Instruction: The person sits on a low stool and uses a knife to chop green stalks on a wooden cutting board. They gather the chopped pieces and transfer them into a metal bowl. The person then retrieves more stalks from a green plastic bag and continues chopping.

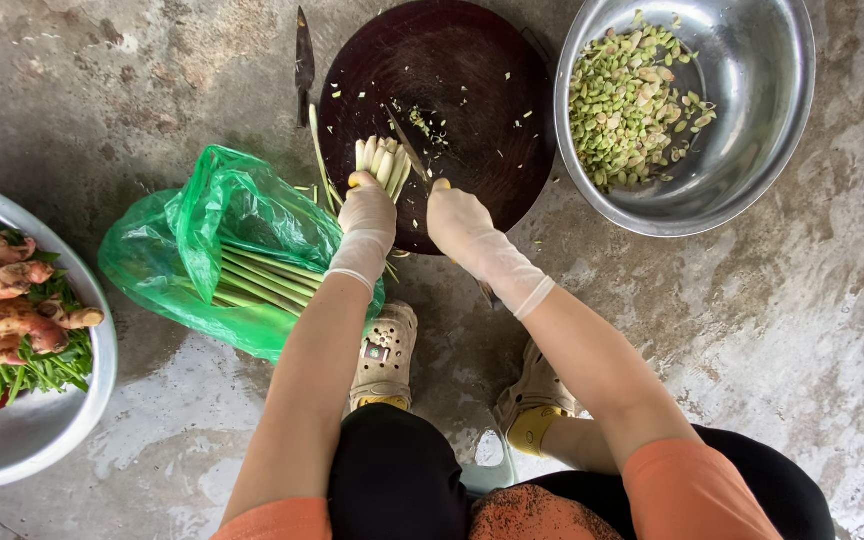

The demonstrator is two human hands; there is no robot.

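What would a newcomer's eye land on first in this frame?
Most likely the two gloved hands at centre: the left hand holds a bundle of pale stalks on a dark round chopping board while the right hand holds a knife over them. Next, the bright green plastic bag of stalks at left, and the steel bowl of chopped pieces at upper right.

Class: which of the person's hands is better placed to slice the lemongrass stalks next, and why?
Probably the right hand: it grips the knife, blade over the lemongrass stalks on the chopping board. The left hand pins the bundle.
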